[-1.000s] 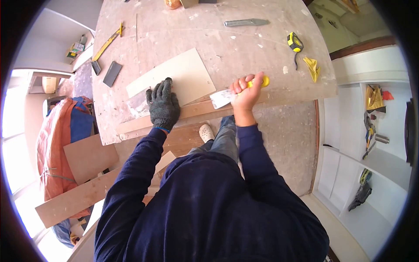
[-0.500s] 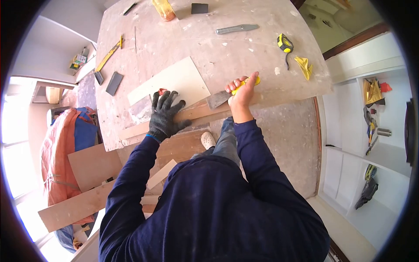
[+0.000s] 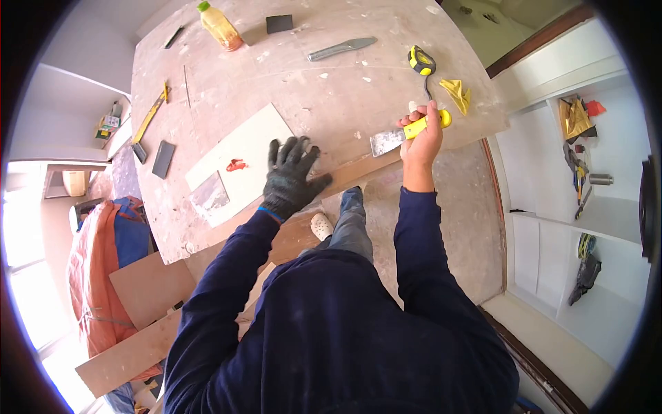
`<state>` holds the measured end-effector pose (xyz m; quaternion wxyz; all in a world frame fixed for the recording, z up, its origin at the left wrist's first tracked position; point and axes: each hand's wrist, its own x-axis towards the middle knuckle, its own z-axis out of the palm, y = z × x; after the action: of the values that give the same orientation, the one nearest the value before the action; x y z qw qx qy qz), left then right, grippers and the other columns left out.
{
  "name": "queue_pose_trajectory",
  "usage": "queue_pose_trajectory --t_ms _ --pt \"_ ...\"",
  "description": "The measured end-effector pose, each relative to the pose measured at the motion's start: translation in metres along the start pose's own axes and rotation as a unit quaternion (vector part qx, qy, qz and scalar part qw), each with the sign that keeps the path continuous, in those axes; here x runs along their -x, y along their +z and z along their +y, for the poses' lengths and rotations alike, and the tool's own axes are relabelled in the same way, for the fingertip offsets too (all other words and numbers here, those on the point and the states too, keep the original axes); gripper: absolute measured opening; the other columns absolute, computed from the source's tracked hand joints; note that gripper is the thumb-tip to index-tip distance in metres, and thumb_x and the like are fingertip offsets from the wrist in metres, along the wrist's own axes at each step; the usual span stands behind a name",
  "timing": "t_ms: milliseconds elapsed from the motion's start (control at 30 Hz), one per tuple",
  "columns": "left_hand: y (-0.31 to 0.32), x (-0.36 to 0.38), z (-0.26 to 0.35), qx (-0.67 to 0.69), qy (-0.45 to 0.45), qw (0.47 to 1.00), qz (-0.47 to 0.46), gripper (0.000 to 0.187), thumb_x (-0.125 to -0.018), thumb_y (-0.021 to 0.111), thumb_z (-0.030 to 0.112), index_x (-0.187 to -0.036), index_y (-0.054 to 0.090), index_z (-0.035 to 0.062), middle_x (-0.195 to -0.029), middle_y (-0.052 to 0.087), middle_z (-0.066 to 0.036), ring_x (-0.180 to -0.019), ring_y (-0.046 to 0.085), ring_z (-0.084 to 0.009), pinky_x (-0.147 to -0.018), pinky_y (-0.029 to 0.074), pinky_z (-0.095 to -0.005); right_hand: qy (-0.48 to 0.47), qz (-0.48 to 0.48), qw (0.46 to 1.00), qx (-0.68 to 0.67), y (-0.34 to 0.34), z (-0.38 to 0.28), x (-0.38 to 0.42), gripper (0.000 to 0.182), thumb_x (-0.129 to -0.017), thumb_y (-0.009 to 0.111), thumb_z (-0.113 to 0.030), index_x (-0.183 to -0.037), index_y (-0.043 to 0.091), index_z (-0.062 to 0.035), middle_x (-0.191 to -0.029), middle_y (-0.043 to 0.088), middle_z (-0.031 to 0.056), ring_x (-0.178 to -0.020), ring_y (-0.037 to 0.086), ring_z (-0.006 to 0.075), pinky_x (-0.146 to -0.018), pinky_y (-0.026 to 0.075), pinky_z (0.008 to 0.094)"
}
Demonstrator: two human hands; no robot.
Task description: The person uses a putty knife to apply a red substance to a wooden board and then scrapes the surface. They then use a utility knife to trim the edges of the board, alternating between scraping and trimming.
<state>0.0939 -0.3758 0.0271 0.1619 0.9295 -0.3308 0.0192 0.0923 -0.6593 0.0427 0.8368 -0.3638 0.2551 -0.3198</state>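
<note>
My right hand (image 3: 422,143), bare, is closed around the yellow handle of a putty knife (image 3: 387,143), its blade pointing left and smeared with white. The blade is over a narrow wood strip (image 3: 358,168) along the table's near edge. My left hand (image 3: 292,179) wears a dark grey glove, its fingers spread beside the strip's left part and near the right edge of a pale board (image 3: 258,134). On that board are a red-orange blob (image 3: 236,165) and a flat greyish square (image 3: 209,192) with whitish smears.
On the worktable (image 3: 331,96) lie a tape measure (image 3: 421,61), gold wrapper (image 3: 456,95), grey metal tool (image 3: 342,48), plastic bottle (image 3: 221,27), dark blocks (image 3: 163,159) and a yellow square (image 3: 149,122). Boards (image 3: 131,352) lean at lower left; white shelves (image 3: 607,214) stand right.
Both hands have moved right along the strip, and the putty knife's blade has turned to show its white-smeared face. The red-orange blob is now uncovered. The view has shifted slightly.
</note>
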Motion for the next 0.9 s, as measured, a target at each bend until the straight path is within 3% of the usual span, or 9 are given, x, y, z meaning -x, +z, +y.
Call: queue_pose_trajectory --t_ms 33,167,267,433,500,567,667,867,900 --pt "-0.012 0.006 -0.001 0.001 0.002 1.000 -0.005 0.072 -0.076 0.077 0.052 -0.133 0.059 0.0113 -0.144 0.050 -0.014 -0.140 0.038 -0.0376 -0.120 0.017 -0.0575 0.001 0.005 1.000 0.001 -0.002 -0.005 0.002 0.034 -0.095 0.065 -0.040 -0.087 0.054 -0.0089 -0.067 0.054 0.0034 -0.056 0.054 0.0203 -0.057 0.047 0.0362" --pt "-0.039 0.045 -0.027 -0.057 -0.030 0.992 -0.111 0.108 -0.068 0.075 0.069 -0.149 0.039 0.0060 -0.151 0.042 -0.018 -0.147 0.028 -0.0379 -0.122 0.006 -0.0578 -0.001 0.035 0.999 -0.025 -0.018 -0.023 0.004 0.036 -0.095 0.063 -0.045 -0.088 0.053 -0.0102 -0.064 0.049 0.0015 -0.053 0.047 0.0181 -0.053 0.044 0.0373" --pt "-0.024 0.059 -0.046 -0.074 -0.021 0.990 -0.115 0.112 -0.068 0.072 0.072 -0.151 0.036 0.0057 -0.153 0.039 -0.020 -0.148 0.026 -0.0391 -0.121 0.006 -0.0589 -0.017 0.014 0.999 -0.028 -0.016 -0.043 -0.007 0.044 -0.098 0.051 -0.054 -0.085 0.052 -0.0124 -0.062 0.041 -0.0010 -0.050 0.036 0.0142 -0.051 0.037 0.0346" --pt "-0.024 0.061 -0.048 -0.073 -0.027 0.992 -0.099 0.115 -0.069 0.070 0.074 -0.152 0.034 0.0047 -0.155 0.036 -0.022 -0.148 0.024 -0.0408 -0.121 0.008 -0.0602 -0.044 0.001 0.997 -0.063 -0.020 -0.034 -0.021 0.049 -0.098 0.046 -0.059 -0.081 0.051 -0.0134 -0.059 0.040 -0.0013 -0.048 0.036 0.0132 -0.049 0.035 0.0325" --pt "-0.024 0.061 -0.049 -0.073 -0.027 0.993 -0.093 0.116 -0.068 0.070 0.074 -0.152 0.033 0.0046 -0.154 0.036 -0.022 -0.148 0.024 -0.0409 -0.121 0.008 -0.0603 0.069 -0.070 0.992 -0.080 -0.021 0.018 -0.003 0.050 -0.098 0.047 -0.060 -0.079 0.050 -0.0142 -0.055 0.037 -0.0020 -0.045 0.035 0.0131 -0.045 0.032 0.0310" --pt "-0.022 0.063 -0.049 -0.071 -0.024 0.993 -0.088 0.116 -0.067 0.071 0.075 -0.152 0.033 0.0045 -0.154 0.037 -0.022 -0.148 0.024 -0.0409 -0.121 0.008 -0.0603 0.155 -0.083 0.983 -0.044 0.002 0.037 0.026 0.050 -0.097 0.048 -0.061 -0.077 0.050 -0.0153 -0.053 0.035 -0.0034 -0.042 0.033 0.0128 -0.043 0.031 0.0305" --pt "-0.021 0.064 -0.054 -0.070 -0.020 0.994 -0.085 0.118 -0.066 0.071 0.075 -0.152 0.033 0.0041 -0.154 0.037 -0.022 -0.148 0.025 -0.0412 -0.121 0.008 -0.0606 0.179 -0.089 0.977 -0.068 0.005 0.031 0.017 0.053 -0.098 0.043 -0.062 -0.075 0.054 -0.0147 -0.054 0.036 -0.0037 -0.042 0.032 0.0128 -0.043 0.030 0.0316" --pt "-0.021 0.064 -0.054 -0.052 -0.031 0.995 -0.074 0.119 -0.064 0.072 0.075 -0.152 0.033 0.0040 -0.153 0.038 -0.021 -0.148 0.025 -0.0408 -0.121 0.008 -0.0608 -0.001 -0.054 0.992 -0.114 -0.017 -0.026 -0.017 0.051 -0.098 0.046 -0.061 -0.074 0.051 -0.0163 -0.054 0.036 -0.0029 -0.043 0.032 0.0120 -0.043 0.031 0.0303" --pt "-0.020 0.063 -0.054 -0.052 -0.026 0.996 -0.071 0.119 -0.064 0.072 0.075 -0.152 0.034 0.0041 -0.154 0.038 -0.021 -0.148 0.025 -0.0407 -0.121 0.007 -0.0607 0.040 -0.046 0.994 -0.096 -0.016 -0.002 -0.008 0.051 -0.098 0.046 -0.061 -0.073 0.051 -0.0163 -0.054 0.036 -0.0030 -0.043 0.033 0.0119 -0.043 0.031 0.0301"
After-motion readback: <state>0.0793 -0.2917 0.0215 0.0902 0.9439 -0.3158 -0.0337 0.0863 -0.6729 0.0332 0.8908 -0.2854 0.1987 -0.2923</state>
